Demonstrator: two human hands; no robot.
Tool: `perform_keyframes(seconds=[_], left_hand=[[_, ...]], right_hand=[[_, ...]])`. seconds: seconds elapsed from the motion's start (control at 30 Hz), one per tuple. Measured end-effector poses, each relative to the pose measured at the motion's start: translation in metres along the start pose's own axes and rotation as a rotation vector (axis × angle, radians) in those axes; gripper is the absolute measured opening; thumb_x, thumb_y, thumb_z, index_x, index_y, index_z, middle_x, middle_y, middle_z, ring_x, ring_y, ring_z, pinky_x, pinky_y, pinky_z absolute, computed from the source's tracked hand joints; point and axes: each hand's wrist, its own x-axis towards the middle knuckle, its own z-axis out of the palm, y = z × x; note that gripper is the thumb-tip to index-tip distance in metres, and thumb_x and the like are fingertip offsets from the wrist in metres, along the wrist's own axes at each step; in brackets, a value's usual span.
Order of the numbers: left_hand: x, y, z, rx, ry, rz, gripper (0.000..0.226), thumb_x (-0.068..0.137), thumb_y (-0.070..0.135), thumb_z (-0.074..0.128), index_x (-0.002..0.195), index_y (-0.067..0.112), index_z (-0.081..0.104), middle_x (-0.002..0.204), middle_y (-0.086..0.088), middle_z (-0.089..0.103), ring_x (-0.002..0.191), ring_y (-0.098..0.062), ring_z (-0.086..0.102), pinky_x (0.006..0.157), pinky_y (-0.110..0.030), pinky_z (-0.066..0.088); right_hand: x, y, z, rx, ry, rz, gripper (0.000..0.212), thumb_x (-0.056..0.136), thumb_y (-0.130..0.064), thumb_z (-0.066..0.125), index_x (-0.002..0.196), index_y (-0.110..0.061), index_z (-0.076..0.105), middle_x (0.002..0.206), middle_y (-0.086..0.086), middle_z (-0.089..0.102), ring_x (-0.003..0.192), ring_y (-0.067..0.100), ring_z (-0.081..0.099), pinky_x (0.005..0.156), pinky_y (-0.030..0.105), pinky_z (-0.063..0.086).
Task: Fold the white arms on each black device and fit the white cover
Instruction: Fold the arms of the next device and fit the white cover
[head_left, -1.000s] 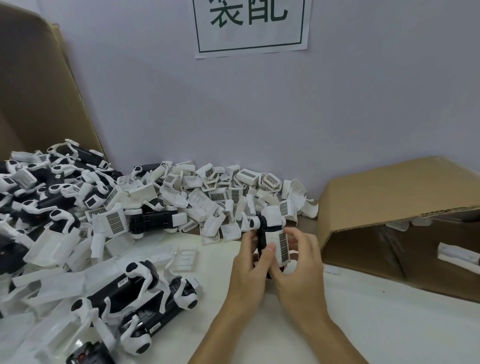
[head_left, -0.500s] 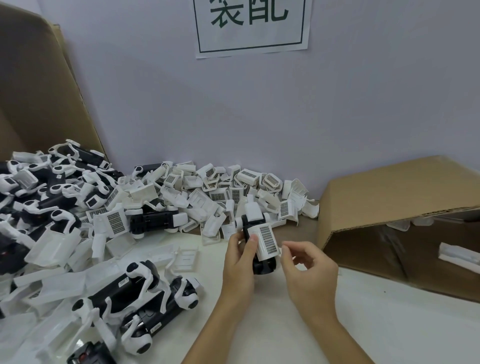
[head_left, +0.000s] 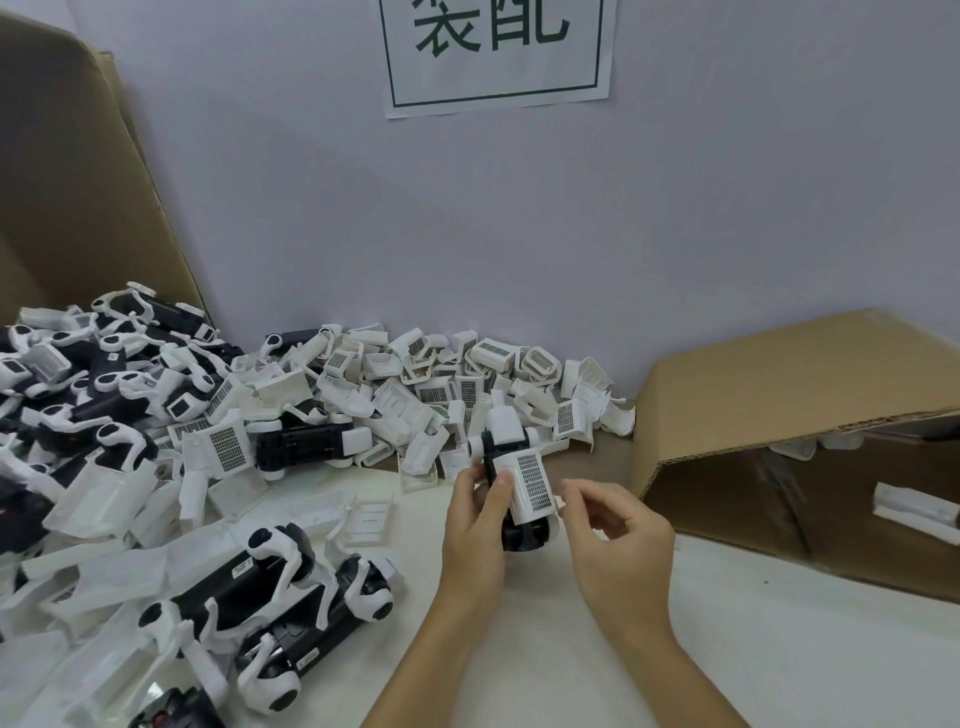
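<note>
Along the pale wall you've got one printed white paper sign (head_left: 496, 49) and two brown cardboard boxes, one standing at far left (head_left: 67, 182), one tipped on its side at right (head_left: 779, 384). Between them on the white tabletop (head_left: 779, 649) sits a heap of white plastic covers (head_left: 441, 384) and black devices with white arms (head_left: 291, 582), too many to count. Your left hand (head_left: 475, 535) grips one black device with a white cover (head_left: 519, 483) on it, held upright above the tabletop. Your right hand (head_left: 618, 540) hovers just beside it, fingers loosely curled, holding nothing.
</note>
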Motion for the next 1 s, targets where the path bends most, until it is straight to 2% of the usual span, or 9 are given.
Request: perform_keyframes(seconds=[0.27,0.43,0.67,0.83,1.0], left_hand=[[0.0012,-0.0012,0.0004,-0.005,0.018,-0.010,0.015,0.102,0.022,0.053,0.113,0.019,0.063,0.093,0.012,0.075,0.084,-0.001,0.071,0.064,-0.015,0.052],[0.0010,-0.0007,0.0006,-0.003,0.008,-0.001,0.015,0.102,0.021,0.052,0.113,0.017,0.062,0.093,0.012,0.076,0.083,0.000,0.071,0.063,-0.014,0.052],[0.0010,-0.0011,0.0006,-0.001,0.006,0.001,0.016,0.102,0.022,0.052,0.114,0.018,0.062,0.095,0.012,0.076,0.086,0.000,0.071,0.064,-0.013,0.051],[0.0010,-0.0016,0.0006,-0.002,0.011,-0.007,0.016,0.101,0.024,0.053,0.114,0.019,0.063,0.098,0.010,0.076,0.090,-0.004,0.071,0.068,-0.015,0.053],[0.0007,-0.0004,0.0005,-0.009,0.005,-0.010,0.018,0.101,0.022,0.053,0.116,0.017,0.063,0.099,0.007,0.076,0.090,-0.004,0.071,0.067,-0.016,0.053]], right_hand=[[0.0002,0.0014,0.0002,0.013,-0.032,0.006,0.034,0.081,0.007,0.074,0.086,-0.026,0.077,0.080,-0.010,0.074,0.075,0.014,0.070,0.063,0.022,0.055],[0.0001,0.0003,-0.0006,0.040,-0.031,0.005,0.031,0.080,0.008,0.075,0.084,-0.023,0.078,0.079,-0.009,0.074,0.072,0.014,0.069,0.062,0.017,0.052],[-0.0007,-0.0039,-0.0005,0.043,-0.006,0.019,0.035,0.087,0.000,0.070,0.082,-0.034,0.073,0.078,-0.011,0.072,0.073,0.011,0.068,0.063,0.014,0.051],[-0.0008,-0.0014,-0.0008,0.012,-0.026,0.029,0.038,0.089,0.004,0.065,0.081,-0.033,0.073,0.079,-0.012,0.072,0.076,0.014,0.068,0.065,0.028,0.057],[0.0006,-0.0023,-0.0024,0.039,-0.021,-0.059,0.032,0.080,0.008,0.074,0.087,-0.023,0.077,0.082,-0.010,0.073,0.075,0.014,0.068,0.062,0.018,0.052]])
